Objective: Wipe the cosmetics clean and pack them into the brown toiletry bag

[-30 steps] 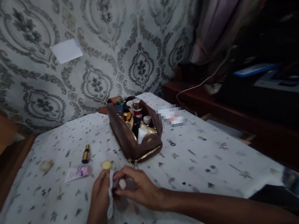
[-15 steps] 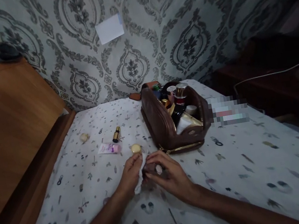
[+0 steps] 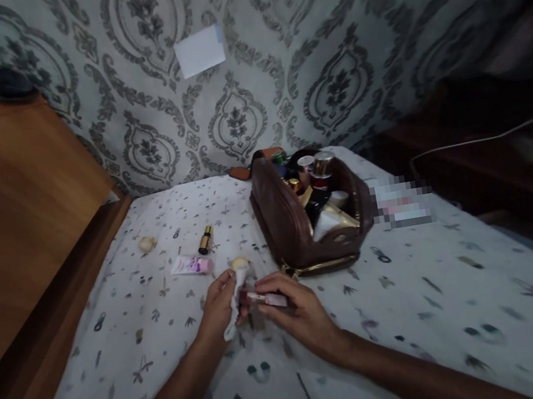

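Observation:
My left hand (image 3: 218, 305) is closed on a white cloth (image 3: 234, 309), which hangs down past the fingers. Between thumb and fingers, my right hand (image 3: 296, 306) grips a small pink tube (image 3: 273, 299). The tube's dark red end points left and touches the cloth. Just beyond the cloth lies a round yellowish item (image 3: 240, 263). A pink and white squeeze tube (image 3: 190, 265) and a black and gold bottle (image 3: 205, 239) rest to the left of it.
An open brown bag (image 3: 283, 224) full of cosmetics stands beyond my right hand. Another pale round item (image 3: 147, 244) lies on the patterned sheet (image 3: 175, 389) at the left. A wooden panel (image 3: 21, 218) borders the left side.
The small tube in my right hand has turned from end-on to lying sideways. Both hands have shifted slightly left, and the view has moved a little.

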`<action>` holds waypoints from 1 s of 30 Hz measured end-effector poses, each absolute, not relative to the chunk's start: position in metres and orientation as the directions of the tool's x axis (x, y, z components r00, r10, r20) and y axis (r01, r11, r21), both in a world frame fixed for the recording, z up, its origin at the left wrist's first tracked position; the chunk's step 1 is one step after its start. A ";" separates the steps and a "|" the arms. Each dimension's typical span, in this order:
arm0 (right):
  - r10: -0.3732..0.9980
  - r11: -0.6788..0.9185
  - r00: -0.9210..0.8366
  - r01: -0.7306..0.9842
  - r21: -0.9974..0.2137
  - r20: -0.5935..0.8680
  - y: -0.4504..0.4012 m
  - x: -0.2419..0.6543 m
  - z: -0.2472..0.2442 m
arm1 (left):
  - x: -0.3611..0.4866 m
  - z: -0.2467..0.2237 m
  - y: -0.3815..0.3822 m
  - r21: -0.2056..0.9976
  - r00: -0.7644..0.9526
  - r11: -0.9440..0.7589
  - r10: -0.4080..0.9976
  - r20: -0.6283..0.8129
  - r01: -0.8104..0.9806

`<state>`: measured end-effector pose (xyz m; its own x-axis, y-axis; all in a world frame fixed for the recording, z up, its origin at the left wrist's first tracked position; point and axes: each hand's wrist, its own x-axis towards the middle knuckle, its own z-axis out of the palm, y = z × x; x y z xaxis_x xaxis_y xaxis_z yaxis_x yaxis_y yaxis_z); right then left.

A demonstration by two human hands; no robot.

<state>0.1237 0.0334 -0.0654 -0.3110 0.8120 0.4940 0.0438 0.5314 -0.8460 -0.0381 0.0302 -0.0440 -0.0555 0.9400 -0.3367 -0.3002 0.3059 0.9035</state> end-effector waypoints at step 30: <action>0.869 0.290 -0.438 0.078 -0.954 0.229 0.026 0.219 0.007 | -0.004 -0.002 0.035 0.977 -0.263 0.169 0.956 -0.132 0.127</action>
